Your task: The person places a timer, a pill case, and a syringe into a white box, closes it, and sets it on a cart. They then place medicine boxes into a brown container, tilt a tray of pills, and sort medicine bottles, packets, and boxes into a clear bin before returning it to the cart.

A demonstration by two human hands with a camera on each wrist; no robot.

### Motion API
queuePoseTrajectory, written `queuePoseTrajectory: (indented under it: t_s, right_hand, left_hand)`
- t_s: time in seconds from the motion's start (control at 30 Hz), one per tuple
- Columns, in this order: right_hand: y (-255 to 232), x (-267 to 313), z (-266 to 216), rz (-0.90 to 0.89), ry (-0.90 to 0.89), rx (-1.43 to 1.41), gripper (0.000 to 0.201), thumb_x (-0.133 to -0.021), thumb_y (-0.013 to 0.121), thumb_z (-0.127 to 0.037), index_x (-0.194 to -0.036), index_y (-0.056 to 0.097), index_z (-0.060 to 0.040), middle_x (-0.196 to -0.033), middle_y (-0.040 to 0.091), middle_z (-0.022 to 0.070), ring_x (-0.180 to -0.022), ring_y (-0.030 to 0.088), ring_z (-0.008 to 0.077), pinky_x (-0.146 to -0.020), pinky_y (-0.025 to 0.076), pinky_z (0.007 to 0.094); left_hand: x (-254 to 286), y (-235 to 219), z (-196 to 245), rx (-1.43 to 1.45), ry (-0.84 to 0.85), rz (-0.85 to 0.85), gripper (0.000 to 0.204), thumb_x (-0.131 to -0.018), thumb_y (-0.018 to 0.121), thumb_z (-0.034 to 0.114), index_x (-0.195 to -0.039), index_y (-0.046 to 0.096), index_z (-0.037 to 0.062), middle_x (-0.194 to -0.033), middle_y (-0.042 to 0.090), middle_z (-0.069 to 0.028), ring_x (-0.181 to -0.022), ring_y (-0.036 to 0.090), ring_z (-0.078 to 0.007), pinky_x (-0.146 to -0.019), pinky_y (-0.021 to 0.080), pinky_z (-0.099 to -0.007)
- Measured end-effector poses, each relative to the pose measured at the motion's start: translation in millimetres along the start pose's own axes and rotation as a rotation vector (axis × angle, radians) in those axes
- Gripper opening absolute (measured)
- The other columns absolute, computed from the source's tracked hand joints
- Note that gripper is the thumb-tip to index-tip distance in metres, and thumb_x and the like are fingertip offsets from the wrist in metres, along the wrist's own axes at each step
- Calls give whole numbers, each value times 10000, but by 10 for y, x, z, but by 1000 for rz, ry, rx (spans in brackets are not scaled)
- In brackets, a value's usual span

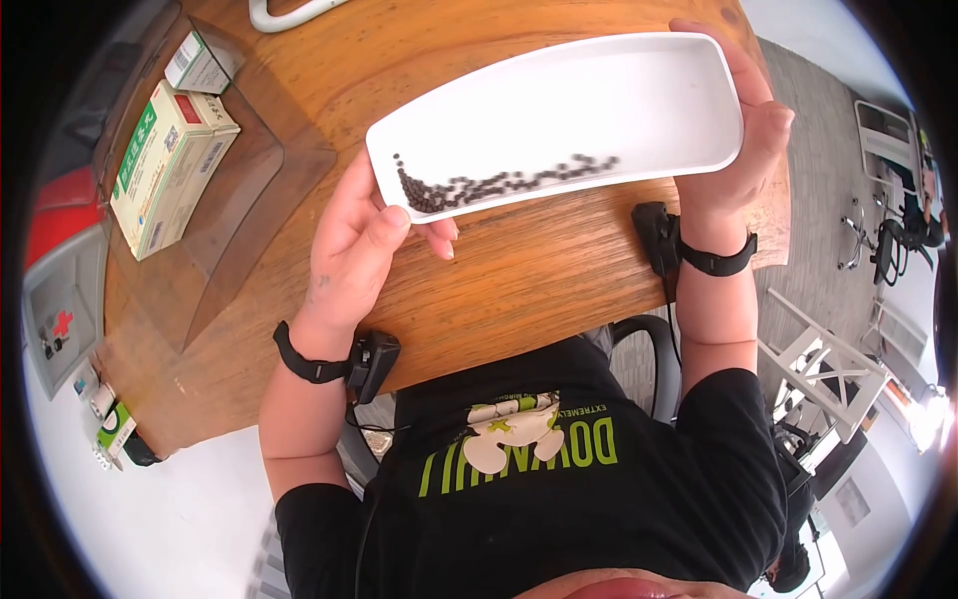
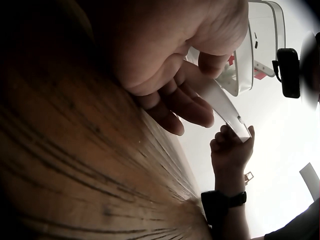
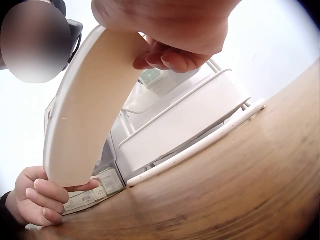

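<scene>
A long white tray [image 1: 559, 110] with a curved side is held over the wooden table by both hands. Small dark round pellets [image 1: 429, 196] lie in it, bunched in the left near corner and strung along the near wall. My left hand [image 1: 354, 245] grips the left end, thumb on the rim and fingers underneath. At the other end, my right hand [image 1: 733, 150] holds the tray with its thumb on the outside and other fingers mostly hidden. The right wrist view shows the tray's bare underside [image 3: 85, 110], sloping down toward the left hand [image 3: 40, 200].
Medicine boxes [image 1: 180, 165] stand at the left on a clear plastic sheet [image 1: 269, 190] over the table [image 1: 519, 240]. White rack tubing [image 1: 289, 18] sits at the far edge. A white bin [image 3: 185, 110] stands behind the tray. A chair [image 1: 664, 359] is by the person.
</scene>
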State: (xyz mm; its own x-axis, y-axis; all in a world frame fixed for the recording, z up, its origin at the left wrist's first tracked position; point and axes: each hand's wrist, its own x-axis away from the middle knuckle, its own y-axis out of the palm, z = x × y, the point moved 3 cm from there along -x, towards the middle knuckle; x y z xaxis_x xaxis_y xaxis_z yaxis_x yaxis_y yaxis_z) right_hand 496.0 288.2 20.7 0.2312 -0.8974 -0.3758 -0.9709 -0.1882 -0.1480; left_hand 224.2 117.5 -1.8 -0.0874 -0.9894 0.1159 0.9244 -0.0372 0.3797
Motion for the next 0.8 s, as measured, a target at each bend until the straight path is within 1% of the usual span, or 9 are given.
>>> queuePoseTrajectory:
  t_s: [0.03,0.33,0.37,0.43,0.47,0.57,0.67,0.77,0.8]
  right_hand:
    - [-11,0,16,-10,2,-4,1046,-938,257,-829,-1285,604,95,-1051,722,135,-981,683,193,-820,536,288]
    - [-2,-5,50,-24,45,-85,1005,-958,276,-790,-1278,599,107,-1042,720,145,-973,685,202,-803,538,293]
    - [-5,-12,65,-27,56,-105,1004,-959,278,-788,-1280,596,109,-1040,720,146,-974,686,205,-803,538,294]
    - [-4,-33,80,-46,37,-108,910,-1002,268,-701,-1255,618,100,-1038,722,145,-969,684,204,-797,535,296]
    - [2,-41,74,-56,27,-110,866,-1023,262,-658,-1243,630,96,-1037,723,144,-966,682,203,-794,533,297]
    - [97,-81,-108,-2,47,210,723,-1066,233,-485,-1189,672,76,-1031,727,131,-953,675,193,-783,528,298]
    - [117,-81,-36,68,134,105,635,-1069,230,-357,-1150,698,64,-1028,730,120,-946,668,183,-790,514,294]
    - [120,-103,6,67,185,72,596,-1071,266,-340,-1171,690,67,-1041,731,118,-950,664,182,-819,500,295]
    - [120,-112,-4,23,46,287,577,-1070,277,-322,-1175,689,68,-1047,730,121,-953,662,182,-827,497,296]
  left_hand:
    - [2,0,1,3,-14,7,677,-1049,522,256,-1565,219,-60,-1148,663,-153,-853,675,-192,-878,571,-400]
    - [-3,-10,-5,-9,5,-8,660,-1052,506,261,-1558,239,-68,-1086,683,-164,-851,680,-196,-869,570,-389]
    - [-6,-11,-5,-14,16,-16,666,-1051,521,301,-1541,263,-70,-1115,675,-155,-876,683,-194,-828,580,-370]
    - [-13,-10,-5,-24,36,-33,688,-1050,550,382,-1508,312,-72,-1175,658,-138,-926,687,-188,-747,601,-332]
    - [-15,-12,-6,-27,32,-34,694,-1047,554,390,-1506,315,-73,-1175,658,-140,-929,689,-191,-752,604,-336]
    - [-18,-15,4,-36,24,-20,711,-1040,567,407,-1502,323,-75,-1178,657,-143,-943,694,-200,-765,612,-346]
    - [-14,-13,8,-41,27,14,723,-1031,586,406,-1503,322,-74,-1184,656,-147,-960,694,-207,-771,613,-352]
    - [-7,-28,-1,-48,38,48,739,-1025,595,415,-1505,314,-71,-1167,663,-156,-947,692,-207,-807,598,-362]
    - [-3,-16,4,-62,41,68,742,-1026,587,428,-1503,314,-70,-1146,672,-161,-927,692,-204,-839,586,-368]
